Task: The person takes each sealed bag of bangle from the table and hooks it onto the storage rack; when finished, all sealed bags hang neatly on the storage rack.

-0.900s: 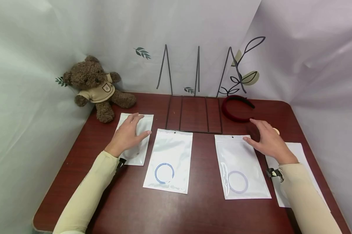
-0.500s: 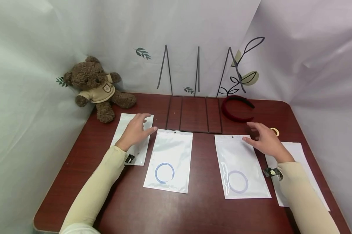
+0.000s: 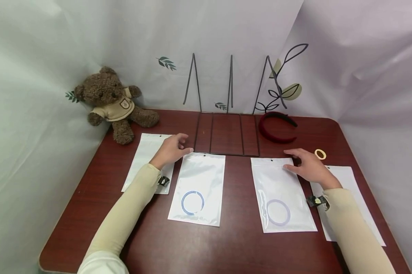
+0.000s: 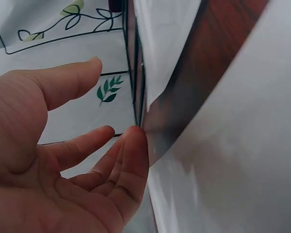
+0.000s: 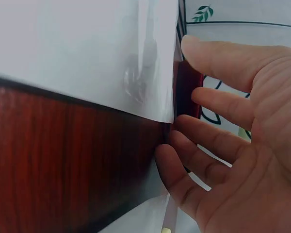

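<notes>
My left hand [image 3: 171, 150] is over the gap between the far-left white pouch [image 3: 144, 154] and the pouch with a blue ring [image 3: 206, 173]. In the left wrist view, its thumb and fingers are apart with nothing between them. My right hand [image 3: 309, 166] hovers near the top right corner of a pouch with a pale purple ring [image 3: 274, 182]. Loosely bent fingers and a raised thumb show in the right wrist view, and this hand [image 5: 262, 116] holds nothing. The forearm partly covers another white pouch [image 3: 344, 180] at the far right.
At the back stands a black wire rack [image 3: 226, 154] with upright prongs. A dark red headband [image 3: 269, 133] lies beside it, and a small yellow ring [image 3: 320, 154] lies farther right. A brown teddy bear [image 3: 106, 91] sits at the back left of the wooden table [image 3: 226, 251].
My left hand has moved right, from above the far-left pouch towards the blue-ring pouch. My right hand has shifted slightly down and left, uncovering the yellow ring. The pouches stay put.
</notes>
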The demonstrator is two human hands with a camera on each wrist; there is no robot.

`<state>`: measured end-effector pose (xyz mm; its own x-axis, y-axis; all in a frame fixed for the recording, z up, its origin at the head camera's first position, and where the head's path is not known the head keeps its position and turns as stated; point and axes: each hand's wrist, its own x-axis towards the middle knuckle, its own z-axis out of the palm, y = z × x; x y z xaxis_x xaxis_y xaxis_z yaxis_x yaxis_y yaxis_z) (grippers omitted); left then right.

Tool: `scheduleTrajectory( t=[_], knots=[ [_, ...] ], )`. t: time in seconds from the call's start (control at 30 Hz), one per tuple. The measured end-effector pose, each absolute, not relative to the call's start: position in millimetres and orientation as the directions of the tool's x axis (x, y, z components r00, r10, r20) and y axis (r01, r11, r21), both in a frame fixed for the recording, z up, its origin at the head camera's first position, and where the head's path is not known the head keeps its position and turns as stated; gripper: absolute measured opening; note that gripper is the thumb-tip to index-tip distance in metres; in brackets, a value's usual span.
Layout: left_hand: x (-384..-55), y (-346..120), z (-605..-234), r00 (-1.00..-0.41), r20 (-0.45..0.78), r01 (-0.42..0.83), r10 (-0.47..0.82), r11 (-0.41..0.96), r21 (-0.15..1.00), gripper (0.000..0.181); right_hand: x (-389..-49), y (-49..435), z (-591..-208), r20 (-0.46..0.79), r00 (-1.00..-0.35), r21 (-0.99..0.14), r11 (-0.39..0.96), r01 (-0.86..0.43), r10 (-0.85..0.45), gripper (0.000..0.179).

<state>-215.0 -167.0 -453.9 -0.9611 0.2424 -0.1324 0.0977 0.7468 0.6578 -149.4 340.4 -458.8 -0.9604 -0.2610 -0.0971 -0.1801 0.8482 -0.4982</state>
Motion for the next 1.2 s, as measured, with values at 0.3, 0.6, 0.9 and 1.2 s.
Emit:
scheduleTrajectory(
  t=[0.3, 0.6, 0.9, 1.2],
  knots=[
    [-226, -151, -464, -0.941, -0.149, 0.155, 0.303, 0.780, 0.606, 0.064, -151, 336, -462, -0.094, -0.959, -0.448, 0.871, -0.200, -0.269, 0.056],
    [-230, -143, -465, -0.937, -0.170, 0.158, 0.305, 0.804, 0.573, 0.063, -151, 337, -464, -0.085, -0.961, -0.435, 0.878, -0.202, -0.263, 0.043],
    [-230, -141, -466, -0.940, -0.189, 0.125, 0.285, 0.799, 0.588, 0.064, -147, 343, -460, -0.052, -0.957, -0.514, 0.830, -0.219, -0.285, 0.023],
    [-232, -143, -468, -0.944, -0.173, 0.126, 0.282, 0.790, 0.600, 0.064, -146, 345, -448, 0.058, -0.952, -0.605, 0.748, -0.273, -0.301, 0.026]
  ],
)
